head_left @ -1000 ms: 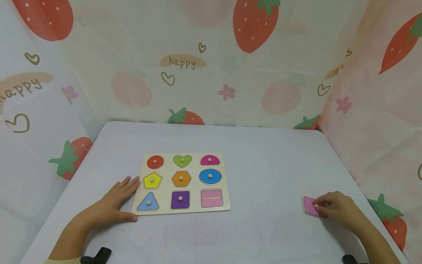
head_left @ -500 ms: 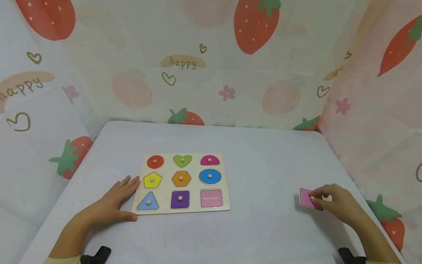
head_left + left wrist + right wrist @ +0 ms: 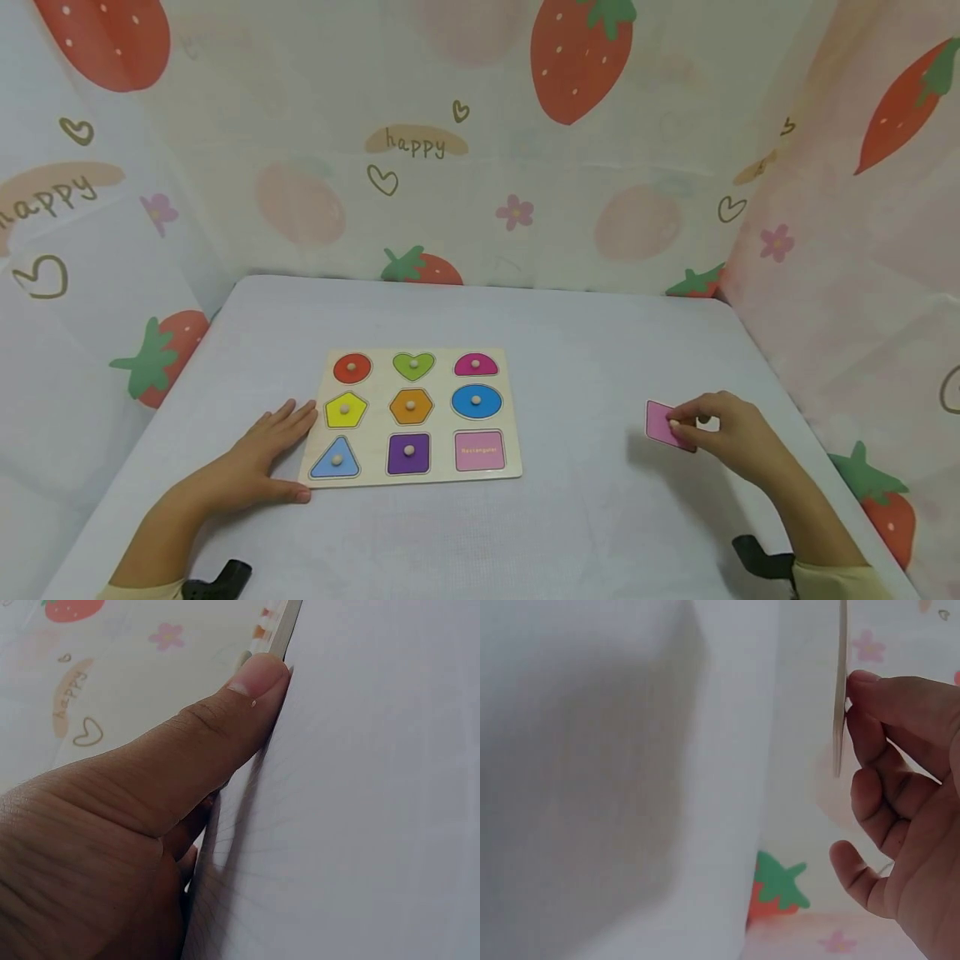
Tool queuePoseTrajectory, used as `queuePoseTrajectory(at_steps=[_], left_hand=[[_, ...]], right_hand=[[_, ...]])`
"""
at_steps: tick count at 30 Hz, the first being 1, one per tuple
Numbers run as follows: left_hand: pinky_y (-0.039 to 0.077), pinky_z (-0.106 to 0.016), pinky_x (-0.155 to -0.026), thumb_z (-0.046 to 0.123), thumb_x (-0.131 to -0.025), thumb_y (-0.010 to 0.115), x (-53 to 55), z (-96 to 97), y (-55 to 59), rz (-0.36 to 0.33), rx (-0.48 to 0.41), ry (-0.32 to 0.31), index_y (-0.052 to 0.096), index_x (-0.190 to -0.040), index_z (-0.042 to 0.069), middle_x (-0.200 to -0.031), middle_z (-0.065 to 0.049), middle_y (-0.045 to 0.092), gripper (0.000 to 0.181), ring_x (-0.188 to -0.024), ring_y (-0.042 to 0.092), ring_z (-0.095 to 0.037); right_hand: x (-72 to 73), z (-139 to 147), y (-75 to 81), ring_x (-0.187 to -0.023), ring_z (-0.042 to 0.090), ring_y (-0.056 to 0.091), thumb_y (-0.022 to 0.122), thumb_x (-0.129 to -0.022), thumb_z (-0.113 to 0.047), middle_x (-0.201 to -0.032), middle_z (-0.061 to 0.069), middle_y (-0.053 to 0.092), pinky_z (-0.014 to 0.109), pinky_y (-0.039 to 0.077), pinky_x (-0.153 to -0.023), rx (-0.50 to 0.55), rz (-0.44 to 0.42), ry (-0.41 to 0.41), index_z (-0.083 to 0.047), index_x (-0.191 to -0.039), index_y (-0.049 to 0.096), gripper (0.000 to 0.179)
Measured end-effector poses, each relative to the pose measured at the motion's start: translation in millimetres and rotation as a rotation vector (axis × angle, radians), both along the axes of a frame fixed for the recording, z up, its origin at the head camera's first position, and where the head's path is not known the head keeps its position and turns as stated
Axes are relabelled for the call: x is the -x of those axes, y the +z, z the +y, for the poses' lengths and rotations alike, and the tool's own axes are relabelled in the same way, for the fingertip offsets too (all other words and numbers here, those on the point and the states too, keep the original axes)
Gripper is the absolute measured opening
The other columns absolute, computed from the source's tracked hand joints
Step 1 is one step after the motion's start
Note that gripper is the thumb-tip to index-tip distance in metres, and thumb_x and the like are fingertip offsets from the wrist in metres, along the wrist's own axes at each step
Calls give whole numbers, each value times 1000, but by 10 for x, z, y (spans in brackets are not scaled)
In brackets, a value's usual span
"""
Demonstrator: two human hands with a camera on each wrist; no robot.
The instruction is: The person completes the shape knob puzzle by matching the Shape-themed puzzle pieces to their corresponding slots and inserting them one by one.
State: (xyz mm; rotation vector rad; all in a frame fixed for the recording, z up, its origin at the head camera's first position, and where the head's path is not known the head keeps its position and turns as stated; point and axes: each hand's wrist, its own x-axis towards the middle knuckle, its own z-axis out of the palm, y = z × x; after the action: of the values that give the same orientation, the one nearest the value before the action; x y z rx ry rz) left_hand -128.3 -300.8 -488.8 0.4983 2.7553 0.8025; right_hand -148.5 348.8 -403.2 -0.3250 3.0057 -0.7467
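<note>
My right hand (image 3: 723, 429) pinches the small round knob of a pink rectangular puzzle piece (image 3: 660, 425), held above the table with its shadow below. Edge-on, the thin puzzle piece (image 3: 841, 697) shows at the fingertips in the right wrist view. A wooden shape puzzle board (image 3: 375, 479) lies left of centre. Knobbed shapes fill its slots, except a pink rectangular recess (image 3: 480, 451) with printed lettering at the near right corner. My left hand (image 3: 258, 462) lies with fingers spread, its fingertips and thumb at the board's left edge; the thumb (image 3: 217, 727) shows close up in the left wrist view.
A white table (image 3: 585, 533) carries the board. Strawberry-printed cloth (image 3: 570, 167) stands as walls behind and on both sides. Black wrist mounts (image 3: 225, 579) sit on both forearms near the front.
My right hand has lifted the pink puzzle piece off the table and carried it left and away from me. The left hand and board have stayed put.
</note>
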Motion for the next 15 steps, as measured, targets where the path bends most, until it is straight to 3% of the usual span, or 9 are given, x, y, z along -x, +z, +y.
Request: queuePoseTrajectory(at_steps=[15], left_hand=[[-6, -49, -129, 64, -70, 84, 12, -2, 7, -15, -14, 2, 28, -162, 11, -171, -11, 21, 120, -158, 4, -41]], right_hand=[[164, -573, 0, -98, 23, 56, 79, -92, -21, -89, -6, 65, 30, 48, -72, 109, 27, 76, -22, -102, 80, 11]])
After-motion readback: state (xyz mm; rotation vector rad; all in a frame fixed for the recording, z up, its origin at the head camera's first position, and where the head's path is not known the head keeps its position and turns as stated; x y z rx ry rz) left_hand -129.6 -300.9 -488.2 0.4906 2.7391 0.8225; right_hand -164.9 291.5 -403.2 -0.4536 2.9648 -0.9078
